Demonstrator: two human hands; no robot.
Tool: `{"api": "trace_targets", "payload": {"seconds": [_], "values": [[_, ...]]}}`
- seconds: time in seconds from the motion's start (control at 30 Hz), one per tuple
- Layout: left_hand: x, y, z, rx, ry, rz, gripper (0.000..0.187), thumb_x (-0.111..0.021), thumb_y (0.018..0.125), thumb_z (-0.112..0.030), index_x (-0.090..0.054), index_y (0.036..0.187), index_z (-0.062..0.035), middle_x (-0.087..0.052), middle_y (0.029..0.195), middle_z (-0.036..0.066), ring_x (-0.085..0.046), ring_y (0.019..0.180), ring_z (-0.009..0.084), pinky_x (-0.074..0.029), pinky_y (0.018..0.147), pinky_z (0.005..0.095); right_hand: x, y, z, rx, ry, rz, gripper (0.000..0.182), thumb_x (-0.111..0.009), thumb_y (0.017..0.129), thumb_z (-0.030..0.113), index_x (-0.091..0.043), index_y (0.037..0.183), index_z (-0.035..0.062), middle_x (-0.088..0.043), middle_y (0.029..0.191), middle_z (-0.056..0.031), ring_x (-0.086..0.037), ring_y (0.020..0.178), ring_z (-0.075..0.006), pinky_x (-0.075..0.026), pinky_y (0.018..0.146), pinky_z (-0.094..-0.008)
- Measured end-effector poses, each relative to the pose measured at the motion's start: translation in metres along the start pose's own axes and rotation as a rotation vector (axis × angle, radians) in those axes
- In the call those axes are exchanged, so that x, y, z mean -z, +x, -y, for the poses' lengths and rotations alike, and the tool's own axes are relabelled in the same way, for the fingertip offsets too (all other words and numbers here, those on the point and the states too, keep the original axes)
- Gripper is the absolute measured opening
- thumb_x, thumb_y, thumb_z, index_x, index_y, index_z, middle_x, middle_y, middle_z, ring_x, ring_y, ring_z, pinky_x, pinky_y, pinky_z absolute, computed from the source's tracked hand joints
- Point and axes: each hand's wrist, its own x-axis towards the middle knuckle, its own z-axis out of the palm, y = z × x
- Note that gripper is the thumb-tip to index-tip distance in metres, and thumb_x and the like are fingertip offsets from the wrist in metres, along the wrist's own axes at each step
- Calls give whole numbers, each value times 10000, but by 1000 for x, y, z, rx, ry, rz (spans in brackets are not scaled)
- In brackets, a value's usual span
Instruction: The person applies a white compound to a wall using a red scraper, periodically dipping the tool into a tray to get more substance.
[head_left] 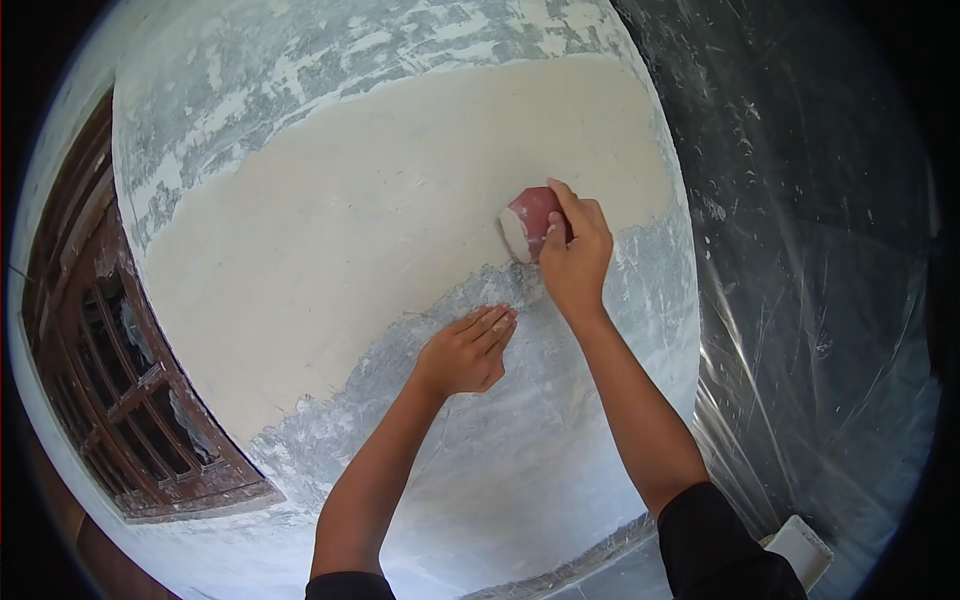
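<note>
My right hand (pixel 577 255) is closed on a reddish plastic putty spreader (pixel 537 212), its thumb on the near face. White putty coats the left side of the spreader, which lies against the wall near the lower border of a wide cream-white putty patch (pixel 380 190). Lower and to the left, my left hand (pixel 468 350) rests at the bare grey wall (pixel 500 440), just under the patch. Its fingers are stretched out side by side, whitened at the tips, and I see nothing held in it.
On the left, a brown wooden window (pixel 140 400) with bars and putty smears is set into the wall. Clear plastic sheeting (pixel 800 300) hangs over a dark surface on the right. A white tray-like container (pixel 803 548) stands at the lower right, partly behind my sleeve.
</note>
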Motion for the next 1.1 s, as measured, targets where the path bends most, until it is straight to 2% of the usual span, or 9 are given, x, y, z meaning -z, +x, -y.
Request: {"api": "trace_targets", "payload": {"seconds": [0.1,0.17,0.3,0.47,0.53,0.77,0.93,1.0,1.1], "values": [[0,-3,-4,61,-33,44,396,-595,747,-100,-692,1121,-11,-659,1220,131,-603,1200,246,-479,1040,373,-37,-30,50,203,84,309,458,-611,801,-42,-642,1230,114,-606,918,-92,-602,886,-245,-386,791,-395],[4,-2,-7,226,-343,34,449,-583,755,-103,-665,1188,-19,-637,1260,124,-565,1249,255,-448,1073,394,-56,-46,73,243,167,417,381,-593,851,-19,-667,1199,118,-611,914,-87,-593,826,-234,-393,788,-372],[11,-31,-22,195,-295,96,508,-576,758,-113,-622,1257,-27,-588,1340,118,-512,1305,267,-408,1110,420,-63,-61,73,197,106,555,389,-596,833,-25,-672,1184,126,-622,922,-99,-601,844,-245,-389,807,-379],[56,-79,-17,169,-43,187,501,-542,782,-125,-613,1264,-8,-584,1348,111,-494,1325,266,-383,1134,407,-26,-44,33,-60,-73,58,369,-592,856,1,-639,1212,87,-615,981,-102,-602,931,-266,-381,795,-422],[63,-93,-14,160,-5,181,489,-545,778,-129,-627,1245,-9,-596,1331,115,-505,1316,263,-389,1130,401,-24,-51,50,-134,62,-9,384,-579,867,-5,-630,1238,79,-602,978,-108,-599,929,-274,-399,790,-414],[44,-137,-23,57,-121,259,385,-562,756,-127,-690,1098,-4,-644,1250,121,-597,1198,255,-443,1081,384,-91,-120,111,57,166,312,412,-591,852,3,-634,1251,96,-579,966,-136,-606,876,-314,-488,771,-422],[56,-110,-25,58,-66,119,389,-563,751,-129,-689,1096,-3,-648,1240,123,-595,1202,262,-446,1079,385,-42,-101,61,-232,-85,-75,399,-565,848,-59,-646,1226,38,-585,991,-158,-623,887,-332,-511,747,-398],[55,-114,-26,64,-70,109,391,-562,750,-129,-689,1098,-2,-647,1241,124,-595,1204,264,-446,1080,386,-37,-99,69,-206,-58,-133,396,-564,847,-55,-644,1224,32,-583,979,-150,-621,883,-327,-510,747,-386],[51,-118,-25,61,-77,139,434,-554,755,-123,-666,1152,12,-626,1278,128,-575,1234,262,-437,1090,388,-74,-117,117,-35,124,114,407,-578,843,-34,-649,1231,67,-583,967,-144,-613,868,-326,-504,758,-391]]}}
